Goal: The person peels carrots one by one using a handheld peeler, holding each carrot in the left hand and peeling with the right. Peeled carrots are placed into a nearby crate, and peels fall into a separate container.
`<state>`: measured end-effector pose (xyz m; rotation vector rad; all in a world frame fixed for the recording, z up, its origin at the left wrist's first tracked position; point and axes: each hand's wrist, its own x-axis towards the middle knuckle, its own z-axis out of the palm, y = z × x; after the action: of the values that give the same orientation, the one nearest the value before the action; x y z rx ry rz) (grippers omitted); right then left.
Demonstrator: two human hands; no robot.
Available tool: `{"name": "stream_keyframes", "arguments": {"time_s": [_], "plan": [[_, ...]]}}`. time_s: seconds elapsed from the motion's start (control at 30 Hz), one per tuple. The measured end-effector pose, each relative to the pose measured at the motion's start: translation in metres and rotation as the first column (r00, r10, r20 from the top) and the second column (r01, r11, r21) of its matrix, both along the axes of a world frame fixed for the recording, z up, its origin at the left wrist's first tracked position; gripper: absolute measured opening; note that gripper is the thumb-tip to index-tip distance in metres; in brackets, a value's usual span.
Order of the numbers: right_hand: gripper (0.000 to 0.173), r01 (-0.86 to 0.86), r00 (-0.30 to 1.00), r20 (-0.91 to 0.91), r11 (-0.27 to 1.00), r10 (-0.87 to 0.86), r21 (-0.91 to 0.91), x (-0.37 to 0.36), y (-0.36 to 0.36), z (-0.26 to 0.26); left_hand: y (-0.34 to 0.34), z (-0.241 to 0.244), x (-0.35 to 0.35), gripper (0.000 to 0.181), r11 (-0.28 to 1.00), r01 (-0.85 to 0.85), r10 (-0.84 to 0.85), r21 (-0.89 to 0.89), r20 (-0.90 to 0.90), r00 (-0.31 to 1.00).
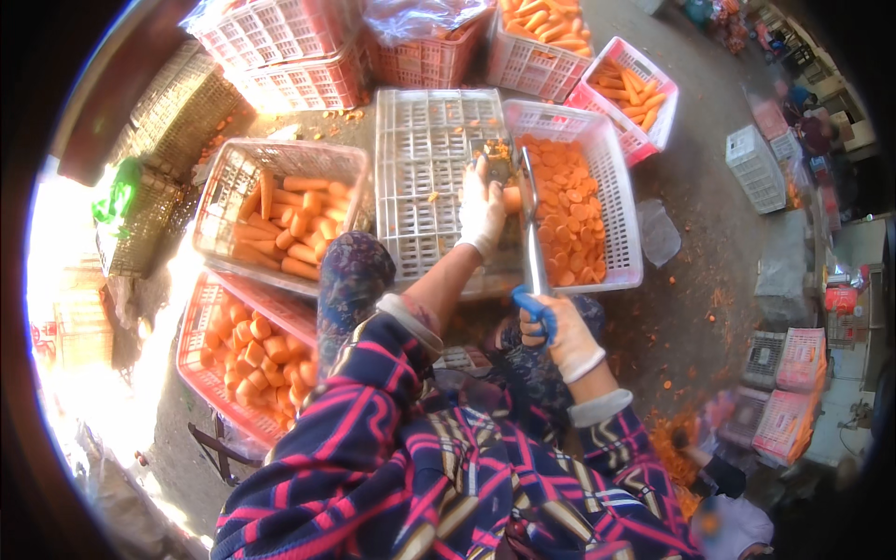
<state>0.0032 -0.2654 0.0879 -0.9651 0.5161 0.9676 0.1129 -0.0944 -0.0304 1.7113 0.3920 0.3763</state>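
Observation:
My left hand (pixel 483 213), in a pale glove, holds a thick carrot piece (pixel 512 200) by its side, close to the metal blade of a lever-type cutter (pixel 535 253). My right hand (pixel 565 336), gloved too, is closed around the blue handle (pixel 537 312) of this cutter. Below my left hand lies an upturned grey plastic crate (pixel 413 168), with carrot scraps (pixel 495 149) by the cutter's far end. To the right of the blade, round carrot slices (pixel 570 210) fill much of a white-and-pink crate (pixel 625 231). The blade's lower edge is hidden.
On the left stand a crate of whole carrots (pixel 280 143) and a red crate (pixel 234 413) of short carrot chunks. Two crates of carrots (pixel 542 70) (pixel 661 133) and stacked crates (pixel 294 77) are at the back. A person's capped head (pixel 731 525) is at lower right.

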Motion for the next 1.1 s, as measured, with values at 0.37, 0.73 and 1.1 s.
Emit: {"name": "stream_keyframes", "arguments": {"time_s": [0.37,0.73,1.1], "plan": [[0.028,0.146,0.852,0.516,0.905,0.09,-0.399,-0.014,0.012,0.003,0.001,-0.005,0.001,0.059,0.998,-0.03,0.03,0.053,-0.017,0.999],[0.03,0.089,0.942,0.325,0.874,0.081,-0.478,-0.019,0.005,-0.073,-0.01,0.001,-0.002,0.058,0.982,0.005,0.019,0.19,-0.122,0.992],[0.015,0.017,0.994,0.11,1.0,-0.014,-0.022,0.014,0.023,0.057,-0.005,0.013,-0.001,0.06,0.99,0.007,0.025,0.14,-0.229,0.973]]}}
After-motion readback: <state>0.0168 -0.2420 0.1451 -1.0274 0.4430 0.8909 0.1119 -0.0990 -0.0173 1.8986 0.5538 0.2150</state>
